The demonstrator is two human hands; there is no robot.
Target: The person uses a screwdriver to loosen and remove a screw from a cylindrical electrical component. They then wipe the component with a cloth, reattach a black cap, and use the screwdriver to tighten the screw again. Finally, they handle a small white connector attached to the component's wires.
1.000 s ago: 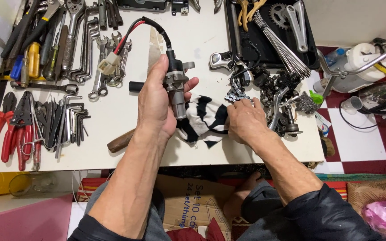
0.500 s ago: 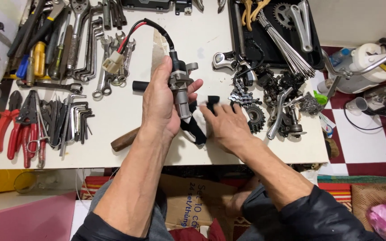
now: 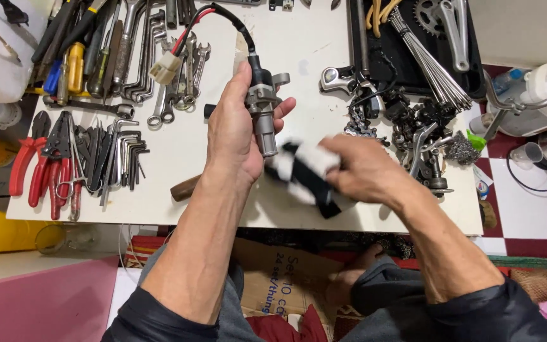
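Above surface (image 3: 178,152) | left hand (image 3: 235,136) clasped ignition switch (image 3: 262,104): rigid, weighty, hold by body | right hand (image 3: 365,171) clutched soft rag (image 3: 302,171)

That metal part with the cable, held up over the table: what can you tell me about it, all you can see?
The metal part is a small grey cylinder with a black cap on top and a side lug, looking like cast metal. It stands nearly upright, gripped in the left hand. A black sheathed cable with red wire arcs from its top to a white plug lying among the wrenches. Its lower end meets a black-and-white cloth held by the right hand, which is blurred.
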